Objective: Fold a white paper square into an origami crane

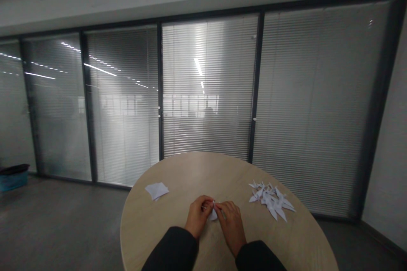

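Note:
A small folded piece of white paper (213,215) is between my two hands, close to the middle of the round table. My left hand (199,215) pinches it from the left with thumb and fingers. From the right, my right hand (231,221) pinches its upper part, the fingertips of both hands almost meeting. My fingers cover much of the paper, so its exact folded shape is hidden. To the right lies a pile of folded white paper cranes (270,198). Off to the left rests a small stack of white paper sheets (157,190).
The round wooden table (203,167) has a curved edge on all visible sides. Behind it stands a glass partition with blinds (208,84) and dark frames. A blue bin with a dark top (14,178) sits on the grey floor at far left.

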Demonstrator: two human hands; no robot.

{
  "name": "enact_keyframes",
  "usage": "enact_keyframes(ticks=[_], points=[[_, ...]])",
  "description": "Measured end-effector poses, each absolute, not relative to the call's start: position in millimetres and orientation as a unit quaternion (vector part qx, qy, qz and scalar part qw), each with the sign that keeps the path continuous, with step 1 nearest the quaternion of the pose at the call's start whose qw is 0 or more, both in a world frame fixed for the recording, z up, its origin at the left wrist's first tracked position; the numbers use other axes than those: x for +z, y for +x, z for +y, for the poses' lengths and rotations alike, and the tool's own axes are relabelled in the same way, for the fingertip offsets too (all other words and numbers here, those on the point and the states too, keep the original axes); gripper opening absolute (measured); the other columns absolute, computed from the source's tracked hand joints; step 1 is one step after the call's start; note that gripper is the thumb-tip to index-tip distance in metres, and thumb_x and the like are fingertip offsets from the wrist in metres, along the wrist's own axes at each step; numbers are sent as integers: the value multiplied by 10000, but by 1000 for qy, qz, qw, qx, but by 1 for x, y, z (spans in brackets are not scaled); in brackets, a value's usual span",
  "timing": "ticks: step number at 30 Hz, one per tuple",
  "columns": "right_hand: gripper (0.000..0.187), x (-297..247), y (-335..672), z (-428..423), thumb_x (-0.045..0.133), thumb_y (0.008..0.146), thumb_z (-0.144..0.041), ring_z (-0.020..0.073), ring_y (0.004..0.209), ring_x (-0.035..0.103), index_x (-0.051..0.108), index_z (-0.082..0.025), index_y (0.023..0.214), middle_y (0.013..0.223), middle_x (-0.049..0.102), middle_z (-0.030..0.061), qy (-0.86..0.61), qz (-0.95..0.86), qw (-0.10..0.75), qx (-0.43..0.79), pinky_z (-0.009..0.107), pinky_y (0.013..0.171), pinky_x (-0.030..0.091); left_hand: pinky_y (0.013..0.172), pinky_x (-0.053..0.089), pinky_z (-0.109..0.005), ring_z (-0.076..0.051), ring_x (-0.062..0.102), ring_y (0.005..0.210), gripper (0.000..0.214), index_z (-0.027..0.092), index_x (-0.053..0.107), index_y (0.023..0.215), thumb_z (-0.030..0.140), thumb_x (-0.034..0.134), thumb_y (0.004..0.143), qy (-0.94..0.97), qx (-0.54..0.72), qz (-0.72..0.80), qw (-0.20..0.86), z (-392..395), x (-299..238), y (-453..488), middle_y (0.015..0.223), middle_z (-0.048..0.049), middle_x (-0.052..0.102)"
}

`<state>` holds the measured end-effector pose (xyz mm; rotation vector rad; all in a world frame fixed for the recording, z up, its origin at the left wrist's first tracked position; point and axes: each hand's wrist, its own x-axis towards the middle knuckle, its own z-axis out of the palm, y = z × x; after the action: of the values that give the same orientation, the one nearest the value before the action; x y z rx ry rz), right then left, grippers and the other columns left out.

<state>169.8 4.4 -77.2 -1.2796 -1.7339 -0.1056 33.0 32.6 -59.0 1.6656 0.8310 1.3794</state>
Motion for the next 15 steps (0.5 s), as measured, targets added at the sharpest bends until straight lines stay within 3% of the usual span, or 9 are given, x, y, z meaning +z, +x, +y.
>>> enact_keyframes(ticks=[7, 15], points=[[253, -76, 170, 3, 477, 893, -395, 223, 821, 554, 681, -251, 847, 804, 668, 45, -504, -708, 493, -23, 364, 806, 359, 560, 370, -238, -135, 493, 561, 256, 169, 612, 719, 422, 652, 705, 646, 545, 331, 419, 35, -58, 34, 581, 10, 547], [244, -74, 168, 4, 541, 847, -440, 234, 796, 568, 677, -255, 766, 783, 681, 44, -503, -674, 540, 30, 363, 772, 366, 578, 366, -241, -132, 476, 580, 299, 170, 577, 725, 462, 635, 711, 638, 544, 297, 457, 36, -60, 33, 615, 8, 544]])
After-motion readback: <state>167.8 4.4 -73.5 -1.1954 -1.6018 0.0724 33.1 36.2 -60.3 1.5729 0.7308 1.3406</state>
